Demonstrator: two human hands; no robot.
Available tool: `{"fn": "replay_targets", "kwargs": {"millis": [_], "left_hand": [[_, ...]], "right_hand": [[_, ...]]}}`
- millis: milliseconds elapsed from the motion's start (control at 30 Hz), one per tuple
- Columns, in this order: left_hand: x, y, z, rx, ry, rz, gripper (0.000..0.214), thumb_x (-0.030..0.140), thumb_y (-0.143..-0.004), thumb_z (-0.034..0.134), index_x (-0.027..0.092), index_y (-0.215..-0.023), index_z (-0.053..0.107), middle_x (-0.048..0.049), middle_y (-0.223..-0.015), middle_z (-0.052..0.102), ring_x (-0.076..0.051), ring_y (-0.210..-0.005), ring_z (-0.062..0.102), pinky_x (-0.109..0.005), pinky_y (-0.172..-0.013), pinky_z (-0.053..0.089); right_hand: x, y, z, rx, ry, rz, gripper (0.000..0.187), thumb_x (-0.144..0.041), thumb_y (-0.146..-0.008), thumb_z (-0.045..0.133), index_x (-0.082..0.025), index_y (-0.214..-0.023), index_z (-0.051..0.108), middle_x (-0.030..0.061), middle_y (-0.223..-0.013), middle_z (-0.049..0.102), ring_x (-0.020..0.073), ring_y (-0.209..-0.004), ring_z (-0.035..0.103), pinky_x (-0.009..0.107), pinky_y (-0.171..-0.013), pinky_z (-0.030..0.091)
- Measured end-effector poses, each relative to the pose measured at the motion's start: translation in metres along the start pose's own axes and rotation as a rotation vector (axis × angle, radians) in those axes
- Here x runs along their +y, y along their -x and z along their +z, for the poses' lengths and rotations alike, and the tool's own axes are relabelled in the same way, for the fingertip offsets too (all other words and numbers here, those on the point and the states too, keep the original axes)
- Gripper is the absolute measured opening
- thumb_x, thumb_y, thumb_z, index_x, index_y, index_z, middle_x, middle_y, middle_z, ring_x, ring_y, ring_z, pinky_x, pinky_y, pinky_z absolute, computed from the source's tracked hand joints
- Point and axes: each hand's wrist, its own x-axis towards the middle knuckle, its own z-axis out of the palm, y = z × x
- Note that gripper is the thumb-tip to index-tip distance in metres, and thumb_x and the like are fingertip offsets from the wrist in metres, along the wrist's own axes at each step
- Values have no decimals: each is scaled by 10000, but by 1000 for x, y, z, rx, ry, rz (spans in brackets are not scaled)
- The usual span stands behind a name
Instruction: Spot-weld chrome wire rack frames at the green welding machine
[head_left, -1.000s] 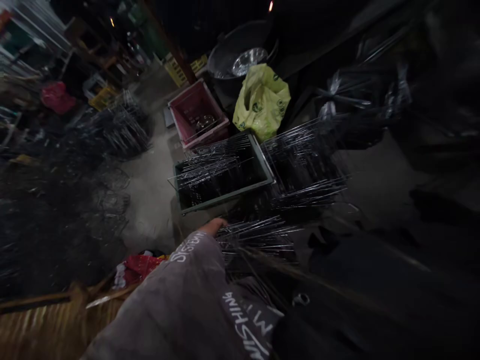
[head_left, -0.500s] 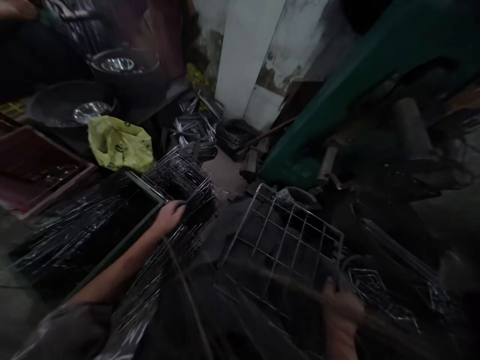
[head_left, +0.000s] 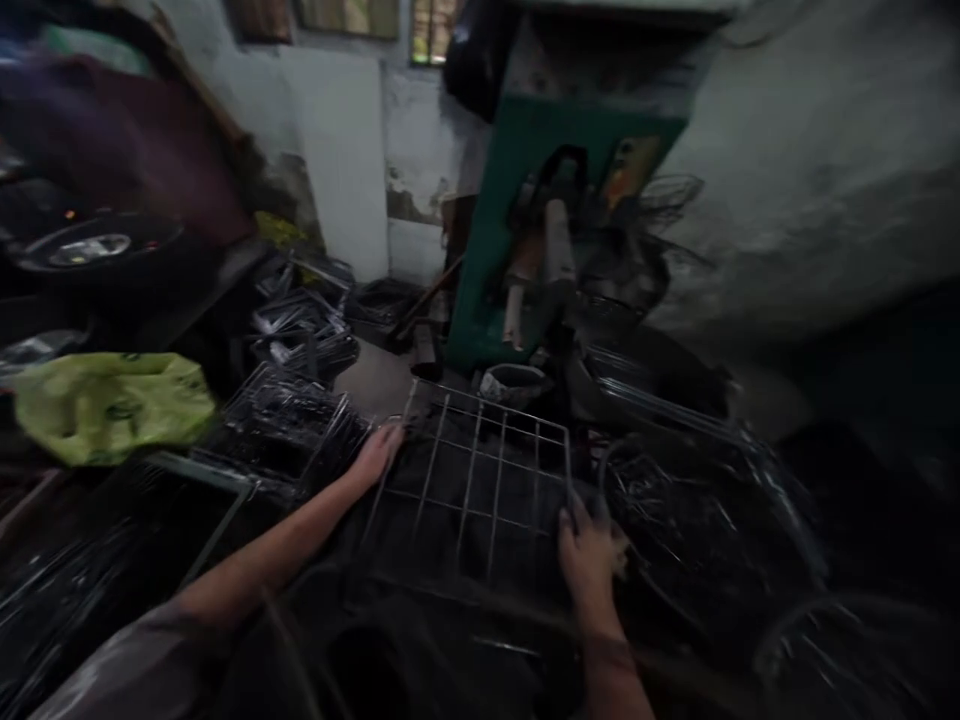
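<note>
A rectangular wire rack (head_left: 474,450) with thin crossing bars lies tilted in front of me, over dark cloth. My left hand (head_left: 381,452) is at its upper left edge, fingers curled at the outer wire. On the opposite side, my right hand (head_left: 589,555) is closed around the right edge, a little blurred. Left of my left hand is a pile of similar wire racks (head_left: 277,420). The near edge of the rack fades into shadow.
A green machine (head_left: 476,300) stands ahead, by the stained wall (head_left: 787,140). A yellow-green plastic bag (head_left: 112,405) lies at left, above a dark crate (head_left: 217,530). Bundled metal pieces (head_left: 304,320) lie farther back. Right of me is a dark basin (head_left: 697,510) holding wire pieces.
My left hand has moved from the pile of racks to the left edge of the wire rack. My right hand stays at its right edge. The view has swung right and up.
</note>
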Motion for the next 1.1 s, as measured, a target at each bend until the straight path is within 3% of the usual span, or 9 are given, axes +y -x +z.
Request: {"fn": "replay_targets", "kwargs": {"millis": [67, 167, 300, 367, 400, 567, 767, 967, 1100], "left_hand": [[10, 3, -3, 10, -18, 8, 513, 554, -845, 406, 122, -933, 667, -131, -1049, 677, -279, -1084, 578, -445, -1032, 382], [23, 2, -2, -60, -88, 33, 536, 598, -805, 461, 146, -993, 680, -134, -1171, 647, -305, -1197, 518, -421, -1084, 326], [24, 1, 2, -85, -136, -56, 637, 658, -704, 565, 148, -1069, 675, -148, -1166, 656, -342, -1156, 551, -442, -1049, 367], [21, 1, 4, -56, -137, -78, 679, 695, -673, 573, 137, -1045, 681, -145, -1132, 672, -342, -1130, 567, -447, -1020, 401], [20, 1, 5, -44, -132, -82, 688, 708, -661, 577, 135, -1026, 685, -141, -1111, 681, -337, -1116, 576, -443, -1004, 419], [13, -1, 10, -73, -107, -55, 674, 684, -711, 572, 126, -1073, 678, -124, -1139, 673, -298, -1141, 570, -409, -1024, 409], [21, 0, 13, -62, -69, -67, 652, 655, -740, 573, 125, -1104, 677, -114, -1170, 661, -292, -1179, 542, -407, -1074, 345], [41, -10, 13, -139, 122, -134, 562, 575, -721, 655, 160, -1099, 689, -95, -1085, 698, -273, -1103, 595, -381, -981, 438], [43, -24, 19, -167, 282, -270, 544, 549, -663, 724, 159, -1041, 702, -95, -1016, 720, -260, -952, 656, -355, -866, 498]], "right_hand": [[-3, 0, 4, 8, -12, -3, 442, -376, -905, 351, -282, -1255, 605, 98, -1441, 389, 336, -1145, 411, 550, -878, 406], [6, -9, 10, 5, -99, -41, 422, -385, -893, 388, -294, -1234, 619, 87, -1434, 414, 337, -1150, 422, 561, -892, 398], [56, -55, 8, -99, -359, -116, 478, -418, -895, 383, -179, -1248, 599, 103, -1272, 578, 249, -1160, 509, 405, -989, 405], [90, -89, 4, -116, -230, 181, 474, -359, -910, 360, -137, -1274, 565, 112, -1202, 620, 210, -1119, 559, 312, -969, 420], [106, -105, 2, -112, -174, 264, 475, -320, -899, 378, -97, -1281, 549, 149, -1202, 614, 238, -1121, 562, 336, -969, 419], [154, -162, 8, -174, -2, 447, 447, -204, -859, 425, -6, -1243, 540, 258, -1109, 619, 335, -1048, 602, 412, -854, 470], [165, -174, 2, -316, 109, 453, 306, -204, -854, 458, -58, -1033, 659, 274, -948, 643, 371, -927, 641, 392, -658, 465], [158, -164, -7, -318, 171, 388, 501, -233, -889, 396, 59, -1291, 463, 336, -1028, 600, 386, -1007, 610, 436, -747, 442], [150, -171, 1, -314, 189, 353, 549, -365, -859, 453, -2, -1266, 523, 333, -990, 610, 367, -896, 649, 448, -679, 455]]}}
